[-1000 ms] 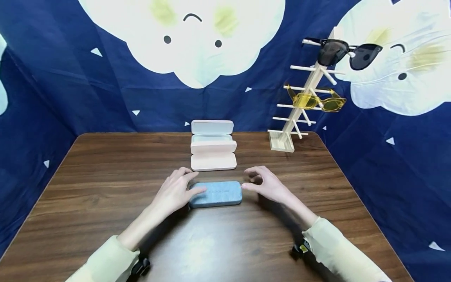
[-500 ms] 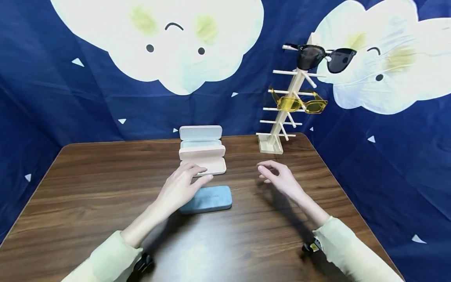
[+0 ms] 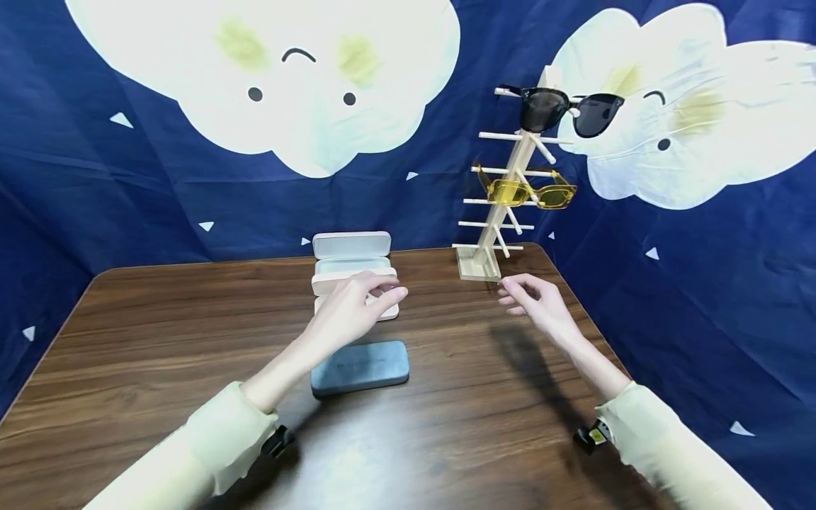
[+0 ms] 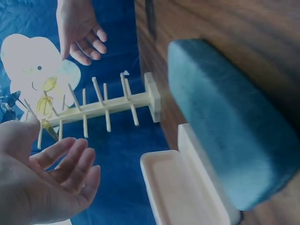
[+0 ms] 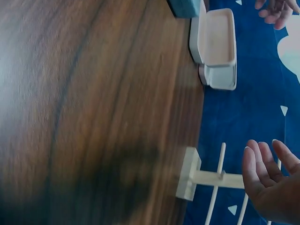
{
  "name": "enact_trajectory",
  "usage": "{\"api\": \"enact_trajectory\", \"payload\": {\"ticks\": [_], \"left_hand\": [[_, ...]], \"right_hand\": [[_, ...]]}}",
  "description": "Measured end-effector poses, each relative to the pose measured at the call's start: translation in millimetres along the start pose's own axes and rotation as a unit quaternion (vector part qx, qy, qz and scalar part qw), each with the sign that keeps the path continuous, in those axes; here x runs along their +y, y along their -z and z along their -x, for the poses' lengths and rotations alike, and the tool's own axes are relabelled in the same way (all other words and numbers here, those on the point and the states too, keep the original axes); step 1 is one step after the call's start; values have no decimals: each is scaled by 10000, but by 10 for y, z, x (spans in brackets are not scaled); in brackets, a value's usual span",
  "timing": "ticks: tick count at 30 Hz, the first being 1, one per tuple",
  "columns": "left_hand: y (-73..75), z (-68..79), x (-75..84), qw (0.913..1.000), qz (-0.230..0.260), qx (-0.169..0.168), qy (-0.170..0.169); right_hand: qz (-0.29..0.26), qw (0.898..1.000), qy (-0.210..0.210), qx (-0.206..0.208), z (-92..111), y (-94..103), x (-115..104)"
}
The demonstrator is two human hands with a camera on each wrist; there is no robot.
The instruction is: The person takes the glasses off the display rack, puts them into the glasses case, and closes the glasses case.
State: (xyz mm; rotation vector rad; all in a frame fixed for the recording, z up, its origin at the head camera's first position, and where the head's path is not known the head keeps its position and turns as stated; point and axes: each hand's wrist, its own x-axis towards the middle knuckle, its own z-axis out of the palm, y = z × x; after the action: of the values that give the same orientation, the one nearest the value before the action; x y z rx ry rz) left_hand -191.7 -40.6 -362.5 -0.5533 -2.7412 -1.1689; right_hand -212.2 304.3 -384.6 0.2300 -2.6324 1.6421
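Observation:
My left hand (image 3: 357,308), fingers loosely bent and holding nothing, hovers over the front of two open glasses cases. That front case (image 3: 325,283) is pale pink and partly hidden behind the hand; the back case (image 3: 352,245) shows a pale bluish inside. Nearer me, a closed blue glasses case (image 3: 370,365) lies on the table below the left wrist. My right hand (image 3: 538,304), also holding nothing, is raised in front of a wooden glasses stand (image 3: 519,159). Black sunglasses (image 3: 545,110) hang on the stand's top pegs, with yellow-framed sunglasses (image 3: 506,192) lower down.
The brown wooden table (image 3: 159,340) ends at a dark blue cloth backdrop (image 3: 159,219) printed with white clouds. Several bare pegs stick out from the stand, which has a square base (image 3: 478,265) near the back right edge. A bracelet-like black band (image 3: 277,440) circles the left wrist.
Both hands have left the blue case: the left rose forward over the pink case, the right moved right and forward toward the stand. The head view has shifted slightly right.

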Motion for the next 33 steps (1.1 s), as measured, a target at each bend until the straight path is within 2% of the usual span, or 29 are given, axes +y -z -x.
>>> {"api": "enact_trajectory", "payload": {"ticks": [5, 12, 19, 25, 33], "left_hand": [[15, -211, 130, 9999, 134, -15, 84], [11, -454, 195, 9992, 294, 115, -234], [-14, -672, 237, 9977, 675, 93, -61], [-59, -950, 432, 9956, 915, 189, -42], [-77, -1251, 767, 9991, 391, 129, -122]], "right_hand": [[-83, 9998, 9, 188, -40, 135, -19], [-347, 9985, 29, 413, -128, 302, -28], [-560, 9956, 76, 749, -239, 505, -39], [-1128, 9870, 98, 1140, -365, 726, -104], [-1525, 9777, -232, 1422, -525, 995, -232]]}}
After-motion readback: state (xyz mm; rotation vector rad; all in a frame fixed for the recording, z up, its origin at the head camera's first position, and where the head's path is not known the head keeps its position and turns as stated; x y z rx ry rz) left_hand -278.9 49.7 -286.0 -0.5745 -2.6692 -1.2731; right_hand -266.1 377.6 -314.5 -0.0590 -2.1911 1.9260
